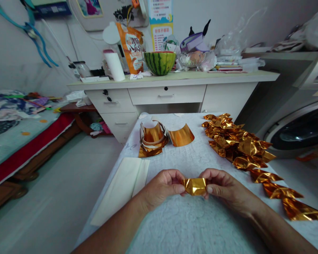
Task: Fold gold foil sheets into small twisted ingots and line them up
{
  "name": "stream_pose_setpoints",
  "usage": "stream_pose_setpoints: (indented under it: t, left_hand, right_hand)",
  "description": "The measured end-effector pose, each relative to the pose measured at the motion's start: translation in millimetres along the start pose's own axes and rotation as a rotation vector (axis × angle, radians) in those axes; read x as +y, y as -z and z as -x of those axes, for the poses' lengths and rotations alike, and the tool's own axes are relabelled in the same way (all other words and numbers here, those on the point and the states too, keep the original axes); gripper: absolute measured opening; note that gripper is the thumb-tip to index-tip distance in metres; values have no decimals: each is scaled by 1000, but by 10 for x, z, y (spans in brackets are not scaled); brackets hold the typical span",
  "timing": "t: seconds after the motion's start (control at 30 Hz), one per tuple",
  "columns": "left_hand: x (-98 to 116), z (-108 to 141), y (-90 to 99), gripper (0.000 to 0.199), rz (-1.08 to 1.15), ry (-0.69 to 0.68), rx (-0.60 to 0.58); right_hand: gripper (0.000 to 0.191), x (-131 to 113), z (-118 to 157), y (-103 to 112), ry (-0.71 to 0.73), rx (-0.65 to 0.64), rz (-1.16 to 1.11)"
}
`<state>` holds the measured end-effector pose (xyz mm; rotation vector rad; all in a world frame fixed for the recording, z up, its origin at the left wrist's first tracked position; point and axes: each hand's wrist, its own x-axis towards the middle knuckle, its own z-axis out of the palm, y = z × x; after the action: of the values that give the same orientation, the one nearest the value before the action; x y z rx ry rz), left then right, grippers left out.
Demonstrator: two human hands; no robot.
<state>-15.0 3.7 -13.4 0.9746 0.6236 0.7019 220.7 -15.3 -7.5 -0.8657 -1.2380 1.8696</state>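
Between my two hands is a folded gold foil paper ingot [195, 186], held just above the cloth-covered table. My left hand [167, 184] pinches its left end between thumb and fingers. On the other end, my right hand [217, 183] has the same kind of pinch. Beyond them lies a curled stack of gold foil sheets [153, 135], with one loose curved foil sheet [182, 135] to its right. A pile of folded gold foil pieces [238, 143] runs down the table's right side. Pale paper sheets [119, 188] lie flat near my left forearm.
A white desk [166, 95] stands behind the table, bearing a watermelon half [159, 62], an orange snack bag [132, 49] and a white cylinder [114, 65]. A washing machine [304, 106] is at the right. To the left is a bed [29, 130].
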Motion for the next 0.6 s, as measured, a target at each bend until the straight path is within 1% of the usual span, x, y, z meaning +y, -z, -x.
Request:
stream_pose_setpoints:
  t: [0.23,0.33,0.6]
  left_hand:
    - [-13,4,6,40,15,47,25]
    - [-17,1,-3,42,27,57,18]
    - [18,15,-32,42,16,80,26]
  right_hand:
    - [26,0,-6,-12,13,-33,-2]
    - [26,-19,5,-25,9,-39,15]
    - [23,-21,1,-29,0,-42,15]
